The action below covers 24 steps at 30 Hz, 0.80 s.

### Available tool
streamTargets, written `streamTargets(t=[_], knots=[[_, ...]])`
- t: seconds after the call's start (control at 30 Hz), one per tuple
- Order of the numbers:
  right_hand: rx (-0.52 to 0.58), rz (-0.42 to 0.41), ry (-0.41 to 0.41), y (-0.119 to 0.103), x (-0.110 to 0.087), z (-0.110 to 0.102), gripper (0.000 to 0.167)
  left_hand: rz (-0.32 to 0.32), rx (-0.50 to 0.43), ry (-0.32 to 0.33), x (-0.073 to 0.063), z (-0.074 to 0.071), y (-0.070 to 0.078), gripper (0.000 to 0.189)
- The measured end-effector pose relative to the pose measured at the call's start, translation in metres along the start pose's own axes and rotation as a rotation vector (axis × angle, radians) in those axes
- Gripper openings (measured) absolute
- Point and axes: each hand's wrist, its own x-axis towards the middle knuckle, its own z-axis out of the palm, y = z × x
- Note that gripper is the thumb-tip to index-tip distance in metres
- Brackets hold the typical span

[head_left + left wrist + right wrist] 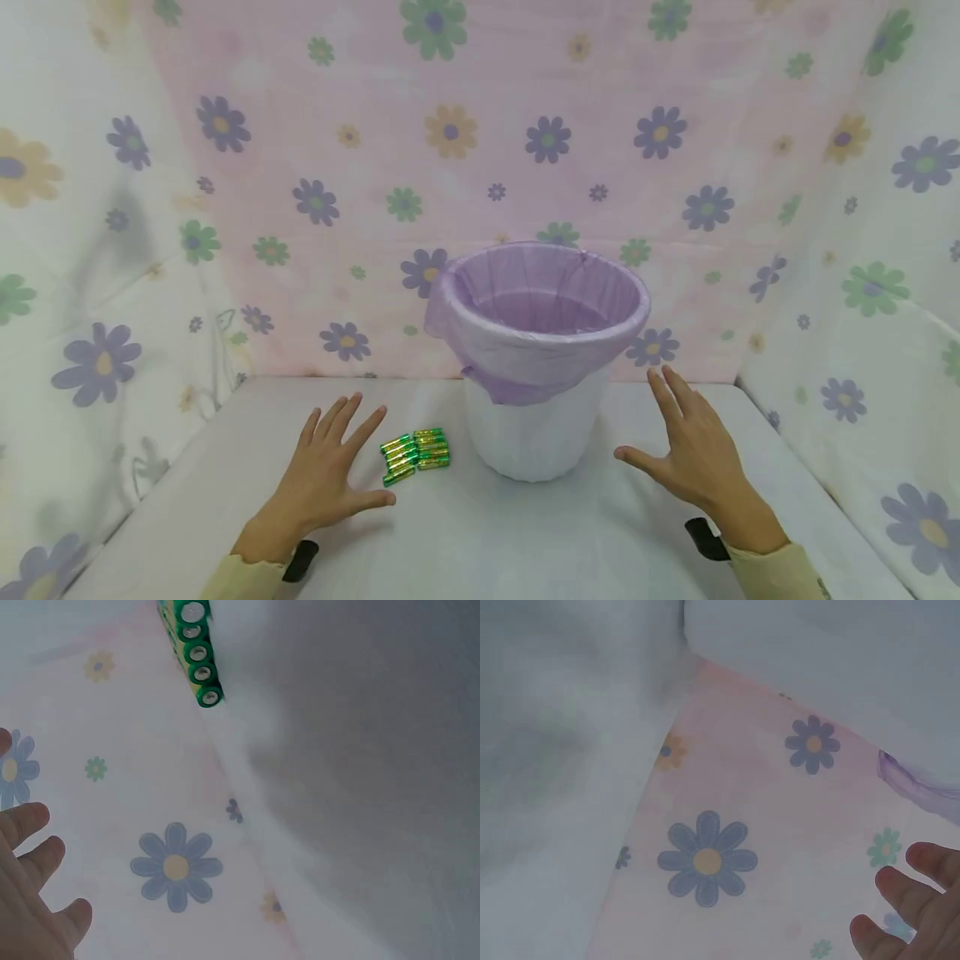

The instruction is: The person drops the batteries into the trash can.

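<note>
My left hand [318, 479] hovers over the table with its fingers spread, holding nothing. Just to its right lie several green and gold batteries [432, 448], set side by side in two columns; their round ends show in the left wrist view as a row of batteries [199, 653]. A white bin [536, 433] stands upright right of the batteries. Its purple liner bag [547, 367] is folded out over the rim and hangs down the outside. On the bin's other side my right hand [693, 450] is spread too, fingers straight and holding nothing.
The white table [480, 550] reaches back to a pink flowered cloth [375, 158]. Flowered white sheets [862, 233] hang along both sides. The bin is the tallest thing on the table, near its back edge.
</note>
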Motion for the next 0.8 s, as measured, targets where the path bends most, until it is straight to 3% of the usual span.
streamTargets(t=[0.17, 0.3, 0.5, 0.8], knots=[[0.051, -0.035, 0.045, -0.009, 0.007, -0.007, 0.116, 0.031, -0.048, 0.055, 0.003, -0.001, 0.004, 0.1], [0.095, -0.009, 0.052, -0.017, 0.011, -0.014, 0.113, 0.052, -0.114, 0.073, 0.006, -0.002, 0.009, 0.095], [0.223, 0.092, 0.071, -0.026, 0.017, -0.027, 0.105, 0.071, -0.227, 0.022, 0.015, 0.001, 0.023, 0.093], [0.559, 0.189, 0.176, -0.044, 0.048, -0.033, 0.086, 0.047, -0.306, -0.032, 0.022, 0.007, 0.038, 0.085]])
